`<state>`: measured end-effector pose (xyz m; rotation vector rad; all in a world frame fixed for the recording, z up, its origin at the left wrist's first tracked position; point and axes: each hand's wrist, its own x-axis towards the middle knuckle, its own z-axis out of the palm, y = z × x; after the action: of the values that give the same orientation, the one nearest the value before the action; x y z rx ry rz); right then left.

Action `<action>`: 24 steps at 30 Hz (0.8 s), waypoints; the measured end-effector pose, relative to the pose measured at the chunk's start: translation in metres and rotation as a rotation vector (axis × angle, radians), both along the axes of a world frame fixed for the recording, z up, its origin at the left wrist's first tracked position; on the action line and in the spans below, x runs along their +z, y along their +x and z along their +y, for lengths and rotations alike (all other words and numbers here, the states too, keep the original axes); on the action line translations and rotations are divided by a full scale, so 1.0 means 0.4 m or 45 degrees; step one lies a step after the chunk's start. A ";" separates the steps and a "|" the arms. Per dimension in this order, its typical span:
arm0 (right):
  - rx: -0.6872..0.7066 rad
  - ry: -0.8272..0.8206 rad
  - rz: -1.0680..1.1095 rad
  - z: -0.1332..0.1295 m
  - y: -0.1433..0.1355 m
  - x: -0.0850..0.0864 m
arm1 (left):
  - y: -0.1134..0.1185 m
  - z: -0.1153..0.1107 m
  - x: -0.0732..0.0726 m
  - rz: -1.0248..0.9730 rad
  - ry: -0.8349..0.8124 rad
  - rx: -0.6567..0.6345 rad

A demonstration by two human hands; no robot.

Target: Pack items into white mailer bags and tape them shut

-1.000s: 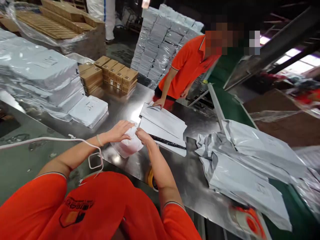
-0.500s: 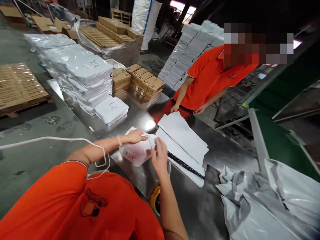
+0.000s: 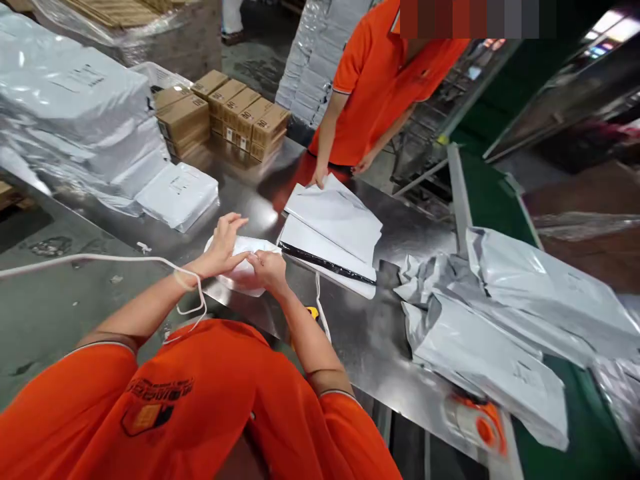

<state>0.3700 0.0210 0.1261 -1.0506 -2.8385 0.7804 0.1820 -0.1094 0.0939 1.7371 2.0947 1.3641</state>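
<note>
A white plastic-wrapped package (image 3: 243,279) lies on the metal table in front of me, partly hidden by my hands. My left hand (image 3: 223,248) rests over it with fingers spread and raised, its thumb reaching toward the other hand. Closed around gathered plastic at the package's right end is my right hand (image 3: 270,270). Just beyond, flat white mailer bags (image 3: 325,260) lie fanned out, one with a black strip along its edge. A co-worker's hand (image 3: 320,177) touches the top bag.
A stack of white wrapped packs (image 3: 75,93) stands at the left, with a smaller pack (image 3: 179,193) before it. Brown boxes (image 3: 250,117) sit at the back. Filled grey-white bags (image 3: 500,333) and an orange tape dispenser (image 3: 483,427) lie right. A white cord (image 3: 100,259) crosses the left side.
My left hand has let go of its grip and spread its fingers. My right hand, loosely open before, has closed on the package's end. The view has turned rightward and down.
</note>
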 end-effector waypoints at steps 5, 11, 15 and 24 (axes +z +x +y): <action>-0.106 -0.013 -0.228 0.008 -0.009 0.047 | 0.028 -0.035 -0.022 0.326 -0.185 -0.128; 0.015 -0.170 -0.031 0.043 0.012 0.034 | 0.057 0.037 0.036 0.686 -0.671 -0.264; -0.246 0.121 0.558 0.076 0.115 -0.011 | 0.025 0.043 0.051 0.644 -0.749 -0.300; -0.031 0.179 0.258 -0.047 0.029 -0.093 | 0.035 0.041 0.100 0.635 -0.965 -0.350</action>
<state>0.3815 0.0020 0.0891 -0.9280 -2.6605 0.6349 0.1959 -0.0931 0.1339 1.9807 2.0480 0.0115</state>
